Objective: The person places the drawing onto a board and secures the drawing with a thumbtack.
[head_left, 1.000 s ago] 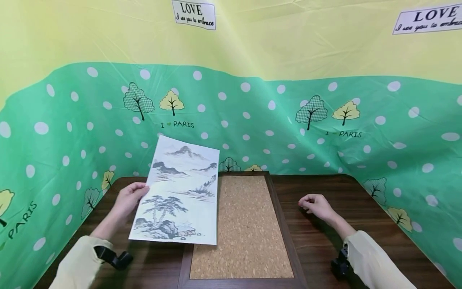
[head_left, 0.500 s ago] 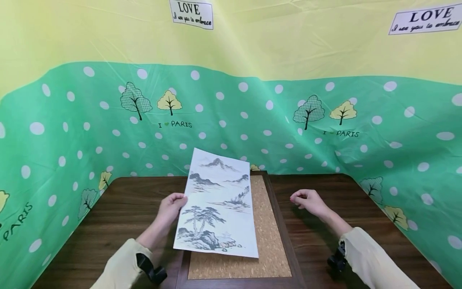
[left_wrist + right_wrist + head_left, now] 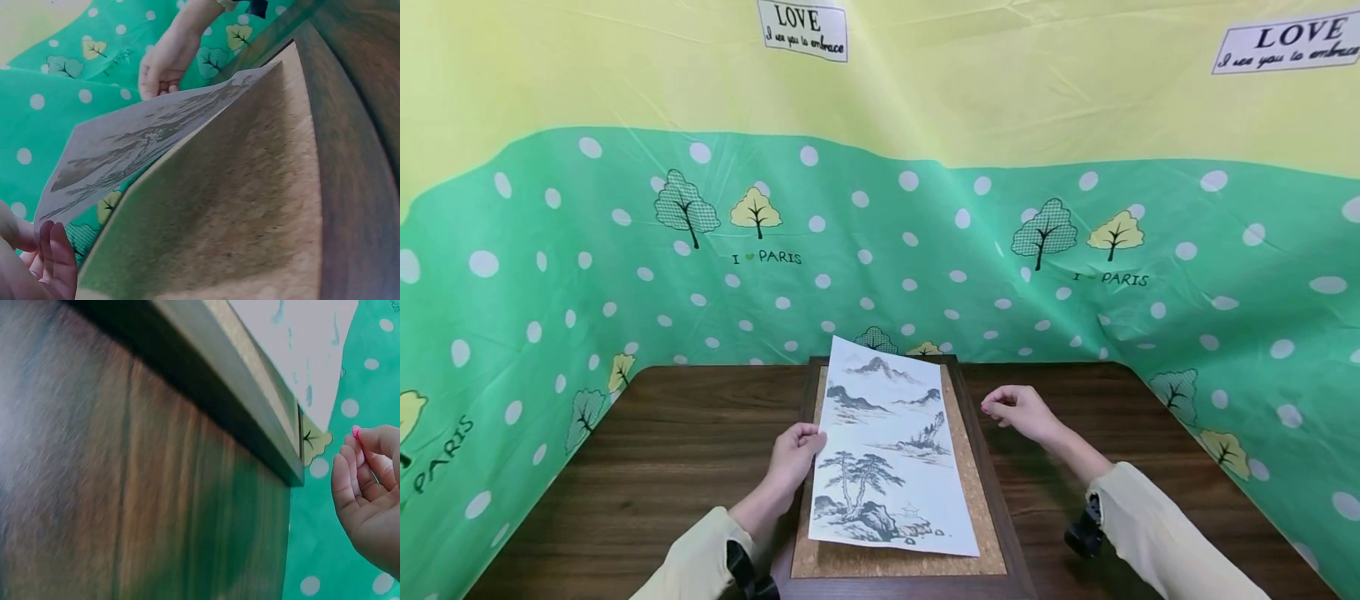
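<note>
My left hand (image 3: 795,457) pinches the left edge of a sheet of paper (image 3: 880,425) printed with an ink landscape of mountains and pines. The sheet hovers tilted over a cork board (image 3: 898,567) in a dark wooden frame; in the left wrist view a gap shows between the paper (image 3: 134,144) and the cork (image 3: 250,206). Right of the board, my right hand (image 3: 1022,414) is raised above the table, apart from the paper. Between its thumb and forefinger it pinches a small pink pushpin (image 3: 356,431), mostly hidden by the fingers.
The board lies on a dark wooden table (image 3: 647,433). A green and yellow printed cloth (image 3: 880,250) hangs behind the table and along its sides. Black wrist cameras sit on both sleeves, the right camera (image 3: 1084,533) close above the tabletop.
My left hand has carried the paper rightward and lower, from the board's left side to over the cork. My right hand has shifted a little left, toward the board.
</note>
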Motion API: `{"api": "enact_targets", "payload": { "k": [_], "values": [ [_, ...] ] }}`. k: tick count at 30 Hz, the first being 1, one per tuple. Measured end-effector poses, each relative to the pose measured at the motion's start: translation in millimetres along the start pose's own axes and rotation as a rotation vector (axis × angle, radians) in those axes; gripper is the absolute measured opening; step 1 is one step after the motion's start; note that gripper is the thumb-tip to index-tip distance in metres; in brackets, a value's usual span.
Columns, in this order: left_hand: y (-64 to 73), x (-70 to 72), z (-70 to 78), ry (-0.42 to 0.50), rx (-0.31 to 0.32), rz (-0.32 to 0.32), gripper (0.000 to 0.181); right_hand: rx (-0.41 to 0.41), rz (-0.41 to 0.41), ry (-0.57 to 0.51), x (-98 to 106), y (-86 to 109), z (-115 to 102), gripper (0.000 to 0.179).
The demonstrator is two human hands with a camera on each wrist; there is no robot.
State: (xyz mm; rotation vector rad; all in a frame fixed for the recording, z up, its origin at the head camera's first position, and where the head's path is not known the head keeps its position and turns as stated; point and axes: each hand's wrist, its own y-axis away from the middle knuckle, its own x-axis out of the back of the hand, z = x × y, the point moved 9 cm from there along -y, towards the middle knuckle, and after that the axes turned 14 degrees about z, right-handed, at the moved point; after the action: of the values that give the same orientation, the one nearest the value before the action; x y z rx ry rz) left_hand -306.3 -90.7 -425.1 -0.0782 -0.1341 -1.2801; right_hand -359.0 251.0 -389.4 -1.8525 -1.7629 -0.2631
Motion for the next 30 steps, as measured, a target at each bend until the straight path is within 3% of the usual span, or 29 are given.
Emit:
{"api": "enact_targets", "payload": {
  "k": [7, 15, 21, 30],
  "values": [
    [5.1, -6.4, -9.5, -0.025, -0.016, -0.044, 0.022, 0.014, -0.023, -0.013, -21, -2.6, -12, 0.019],
    [-0.3, -6.5, -13.6, -0.136, -0.117, -0.049, 0.017, 0.026, -0.106, -0.089, -48, 2.4, -28, 0.023],
    [-2.1, -3.2, -23.3, -0.207, -0.102, -0.054, 0.014, 0.039, -0.144, -0.140, -56, 5.3, -33, 0.024],
    [-2.4, -2.7, -18.9, -0.197, -0.170, 0.021, 0.014, 0.024, -0.135, -0.139, -58, 3.2, -30, 0.021]
  ]
}}
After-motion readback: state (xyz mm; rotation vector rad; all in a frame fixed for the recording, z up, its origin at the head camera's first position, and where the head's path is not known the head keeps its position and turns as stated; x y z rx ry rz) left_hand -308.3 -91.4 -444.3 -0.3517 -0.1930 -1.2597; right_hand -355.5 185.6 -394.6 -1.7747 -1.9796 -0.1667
